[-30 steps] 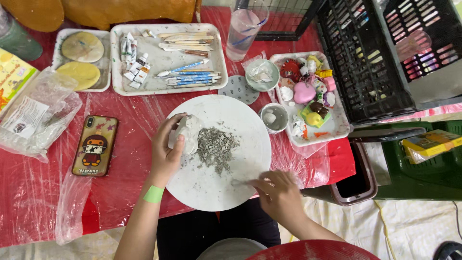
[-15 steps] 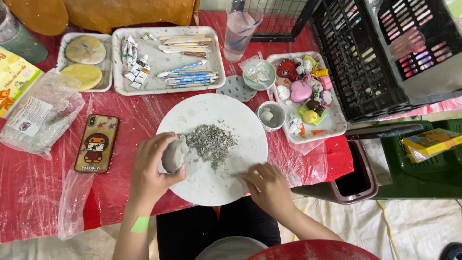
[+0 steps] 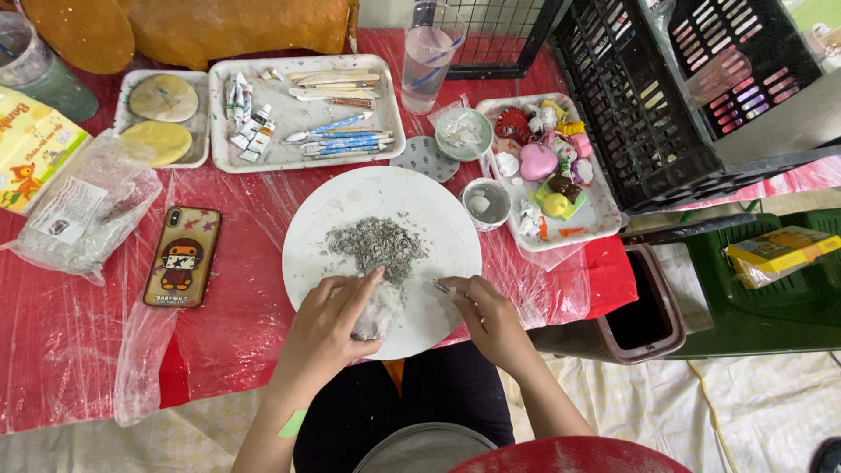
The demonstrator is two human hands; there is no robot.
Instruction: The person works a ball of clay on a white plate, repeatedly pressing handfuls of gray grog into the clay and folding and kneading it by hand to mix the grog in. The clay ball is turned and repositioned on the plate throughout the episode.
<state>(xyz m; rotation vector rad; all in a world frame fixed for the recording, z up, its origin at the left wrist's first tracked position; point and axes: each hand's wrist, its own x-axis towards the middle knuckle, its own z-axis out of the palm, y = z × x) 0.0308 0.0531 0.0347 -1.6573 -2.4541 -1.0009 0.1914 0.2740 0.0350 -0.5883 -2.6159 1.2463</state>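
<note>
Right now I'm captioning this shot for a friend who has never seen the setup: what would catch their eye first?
The round white board at the centre, with a grey crumbly heap on it. The left hand presses a pale grey lump at its near edge, while the right hand holds a thin tool beside it. All around lies a red table cover under clear plastic.

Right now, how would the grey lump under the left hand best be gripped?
The grey lump lies flat on the white round board, its right side bare beside the left hand. Probably best a grip across its rounded sides from above, fingers on the near and far edges; it looks soft, so squeeze lightly.
</note>
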